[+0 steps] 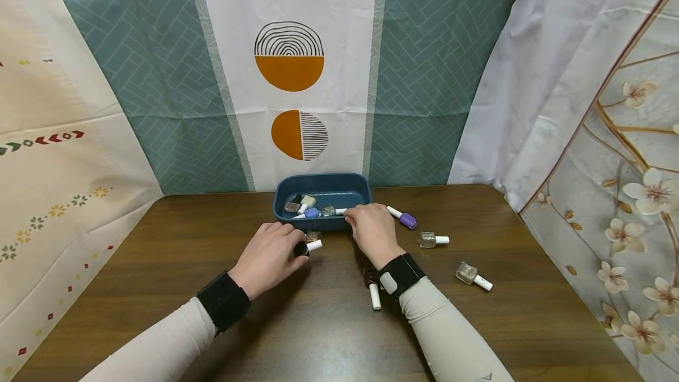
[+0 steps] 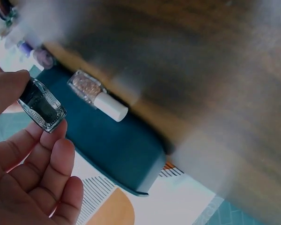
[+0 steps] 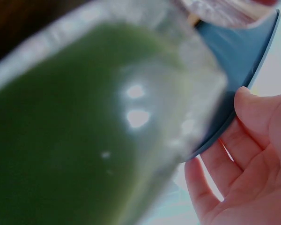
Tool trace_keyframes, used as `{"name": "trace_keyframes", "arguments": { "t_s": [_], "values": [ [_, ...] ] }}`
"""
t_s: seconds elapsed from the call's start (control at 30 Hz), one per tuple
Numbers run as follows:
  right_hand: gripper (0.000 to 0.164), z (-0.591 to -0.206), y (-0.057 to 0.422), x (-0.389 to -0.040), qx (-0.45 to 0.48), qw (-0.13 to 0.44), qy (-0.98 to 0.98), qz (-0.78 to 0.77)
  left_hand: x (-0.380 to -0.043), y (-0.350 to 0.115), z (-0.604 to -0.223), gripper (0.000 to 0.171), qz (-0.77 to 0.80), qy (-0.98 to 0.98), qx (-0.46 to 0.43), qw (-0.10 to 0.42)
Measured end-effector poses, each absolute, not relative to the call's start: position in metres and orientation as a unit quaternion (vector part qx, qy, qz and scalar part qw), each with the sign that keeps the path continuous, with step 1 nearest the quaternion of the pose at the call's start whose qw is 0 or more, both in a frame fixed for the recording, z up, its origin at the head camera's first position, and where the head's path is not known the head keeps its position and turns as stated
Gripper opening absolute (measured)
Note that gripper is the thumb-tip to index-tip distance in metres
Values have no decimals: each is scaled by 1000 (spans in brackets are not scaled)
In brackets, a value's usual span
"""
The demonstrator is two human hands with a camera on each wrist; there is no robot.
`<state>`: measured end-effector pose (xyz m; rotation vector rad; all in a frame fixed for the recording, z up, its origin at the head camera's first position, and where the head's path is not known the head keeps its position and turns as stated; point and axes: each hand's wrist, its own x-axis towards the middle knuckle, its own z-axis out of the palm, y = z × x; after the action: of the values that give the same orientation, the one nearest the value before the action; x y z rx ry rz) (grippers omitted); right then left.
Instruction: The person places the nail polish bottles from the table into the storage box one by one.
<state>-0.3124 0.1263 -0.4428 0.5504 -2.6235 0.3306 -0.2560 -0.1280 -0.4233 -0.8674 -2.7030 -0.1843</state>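
Pinching a dark nail-polish bottle [image 1: 300,249] between thumb and fingertips, a person's left hand [image 1: 272,255] holds it just in front of a blue tray [image 1: 339,224], near its left end. The grip is on the glass, probably because that leaves the white cap [image 1: 315,245] free; the bottle's long axis runs roughly left to right, cap pointing right and slightly away from the person. The right hand [image 1: 373,231] bends over the tray's near rim toward its right end, by a white-capped glitter bottle [image 1: 329,211] lying inside, cap to the right; its fingertips are hidden, so whether they grip anything cannot be told.

Close by the left fingers, a coppery glitter bottle [image 2: 86,86] lies along the tray's outer wall, cap pointing left. The tray lies lengthwise across the table [image 1: 175,264], perhaps so both hands reach it equally; its raised walls likely keep bottles from rolling.

Farther out, a dark red bottle [image 1: 369,276] points its cap toward the person, and a purple bottle [image 1: 408,220] points left and away.
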Motion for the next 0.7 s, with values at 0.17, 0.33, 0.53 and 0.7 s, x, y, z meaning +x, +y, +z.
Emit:
{"name": "trace_keyframes", "arguments": {
  "t_s": [0.17, 0.33, 0.53, 0.7],
  "values": [
    [13, -442, 126, -312, 199, 218, -948, 117, -258, -126, -417, 35, -67, -939, -300, 154],
    [13, -443, 126, -313, 198, 217, -949, 112, -261, -125, -412, 37, -66, -939, -298, 157],
    [13, -443, 126, -311, 199, 221, -948, 113, -264, -125, -403, 37, -67, -937, -297, 172],
    [13, -443, 126, -311, 200, 225, -947, 114, -269, -126, -398, 36, -66, -934, -297, 188]
  ]
}}
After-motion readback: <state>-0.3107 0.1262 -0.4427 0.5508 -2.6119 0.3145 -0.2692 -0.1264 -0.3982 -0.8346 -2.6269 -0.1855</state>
